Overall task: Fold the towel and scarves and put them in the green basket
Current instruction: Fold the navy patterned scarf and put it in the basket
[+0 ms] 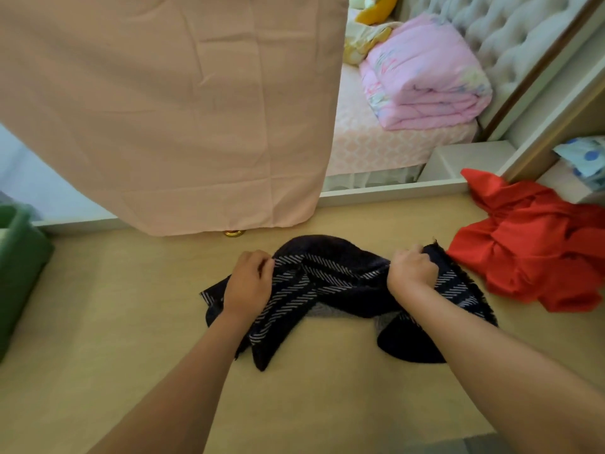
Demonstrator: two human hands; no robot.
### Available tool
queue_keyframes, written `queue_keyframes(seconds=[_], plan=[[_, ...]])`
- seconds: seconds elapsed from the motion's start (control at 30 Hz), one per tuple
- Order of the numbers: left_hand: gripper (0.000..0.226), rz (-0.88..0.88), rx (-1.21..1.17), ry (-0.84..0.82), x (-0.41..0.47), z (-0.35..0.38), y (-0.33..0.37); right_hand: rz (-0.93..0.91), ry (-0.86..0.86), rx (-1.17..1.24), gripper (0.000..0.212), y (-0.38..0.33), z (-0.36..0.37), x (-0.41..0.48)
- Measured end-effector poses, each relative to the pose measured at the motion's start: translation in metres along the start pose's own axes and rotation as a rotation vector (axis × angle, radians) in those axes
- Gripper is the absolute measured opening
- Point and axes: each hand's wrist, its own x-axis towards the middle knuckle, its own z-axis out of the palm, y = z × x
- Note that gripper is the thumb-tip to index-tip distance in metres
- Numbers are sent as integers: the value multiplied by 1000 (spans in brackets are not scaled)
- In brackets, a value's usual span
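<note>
- Left grip (248, 280) and right grip (412, 270): each clenched on the bunched upper edge of the dark striped scarf (327, 283) at frame centre; the scarf's lower part lies on the floor (131, 322).
- Green basket (19, 273): left edge of frame, on the floor; interior mostly cut off, contents cannot be told.
- Red scarf (530, 250): crumpled on the floor at right, just beside the dark striped scarf.
- Shelf compartment (556, 181), far right: holds blue-dotted fabric (586, 158).

Open lane: bare floor (124, 306) between dark scarf (327, 290) and green basket (19, 276), left. Obstacles — 1 red cloth heap (537, 253) just beside scarf, right; 1 pink sheet (163, 109) hanging behind.
</note>
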Motion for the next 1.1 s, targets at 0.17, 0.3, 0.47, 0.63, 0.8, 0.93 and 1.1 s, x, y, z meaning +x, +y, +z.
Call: queue_keyframes(seconds=[0.17,0.3,0.47,0.63,0.8,0.93,1.1], plan=[[61,-140,422,-334,-6,22,-4,-375,3,124,61,-24,3,-9],[53,-200,468,-419,-17,28,-22,-762,-193,324,87,-65,18,-33],[31,-197,388,-67,-26,11,-30,-907,-119,270,86,-94,54,-49],[16,14,409,103,-43,-8,-29,-908,-145,205,65,-84,66,-40],[45,-31,547,-258,-71,14,-31,-872,-107,322,35,-88,62,-39],[99,-225,783,-311,-88,25,-46,-891,-103,413,20,-89,55,-49],[78,-313,555,-148,-89,10,-64,-938,-125,555,20,-81,53,-59]])
